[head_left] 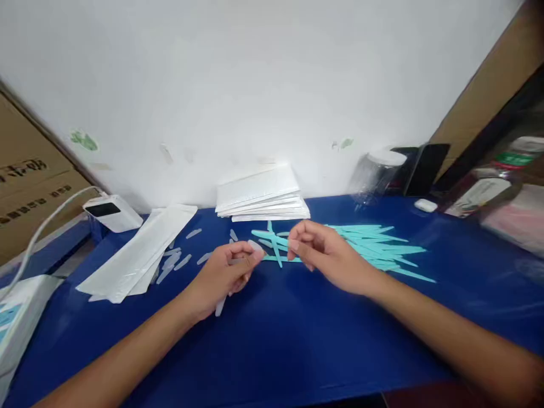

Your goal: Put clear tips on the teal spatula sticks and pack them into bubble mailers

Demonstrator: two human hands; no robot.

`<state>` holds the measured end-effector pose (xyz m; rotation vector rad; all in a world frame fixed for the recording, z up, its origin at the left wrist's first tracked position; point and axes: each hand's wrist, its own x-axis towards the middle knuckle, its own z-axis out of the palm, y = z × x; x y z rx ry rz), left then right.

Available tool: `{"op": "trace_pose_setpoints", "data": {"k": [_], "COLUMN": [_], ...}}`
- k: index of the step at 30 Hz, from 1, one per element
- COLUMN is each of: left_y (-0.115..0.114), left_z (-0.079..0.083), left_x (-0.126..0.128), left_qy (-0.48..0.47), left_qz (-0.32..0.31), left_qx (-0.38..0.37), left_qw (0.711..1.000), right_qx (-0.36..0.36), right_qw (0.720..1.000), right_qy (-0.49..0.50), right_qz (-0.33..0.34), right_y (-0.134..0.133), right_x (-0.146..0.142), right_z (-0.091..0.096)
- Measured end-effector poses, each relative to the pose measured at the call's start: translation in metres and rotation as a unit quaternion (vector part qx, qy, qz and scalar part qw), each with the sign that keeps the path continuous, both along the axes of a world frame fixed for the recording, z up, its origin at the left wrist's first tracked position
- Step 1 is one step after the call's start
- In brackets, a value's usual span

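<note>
At frame centre, the left hand [232, 269] clamped a clear strip [220, 307]; the right hand [323, 252] pinched a teal stick [274, 258] beside the teal pile [374, 246], where a light grip near the tips looked steadiest

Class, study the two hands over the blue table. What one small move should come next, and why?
Probably the right hand should pinch the teal stick lying at its fingertips and lift it clear. The left hand holds a pale strip, the hands are close together, and the teal pile lies just behind the right hand.
</note>
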<state>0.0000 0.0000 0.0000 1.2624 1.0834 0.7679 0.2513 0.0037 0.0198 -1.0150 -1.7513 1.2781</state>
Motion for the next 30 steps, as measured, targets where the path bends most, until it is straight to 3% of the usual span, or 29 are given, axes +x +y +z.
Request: {"op": "trace_pose_setpoints", "data": {"k": [4, 9, 22, 30], "left_y": [0.0045, 0.0054, 0.0044, 0.0051], "left_z": [0.0014, -0.0018, -0.0025, -0.0021], "left_x": [-0.0081, -0.0109, -0.0122, -0.0090], "left_qy": [-0.034, -0.060, -0.077, -0.073], "left_qz": [0.026, 0.011, 0.015, 0.021], "left_qx": [-0.004, -0.009, -0.011, -0.015], "left_qw": [0.999, 0.998, 0.997, 0.997], "right_qx": [0.054, 0.102, 0.181, 0.192], "right_qw": [0.997, 0.989, 0.974, 0.971], "right_qy": [-0.021, -0.076, -0.084, -0.093], "right_qz": [-0.045, -0.076, -0.105, -0.108], "right_y": [0.0049, 0.0049, 0.0009, -0.0001], "right_x": [0.0084, 0.0106, 0.0101, 0.0082], "right_z": [0.0021, 0.0003, -0.0046, -0.0037]}}
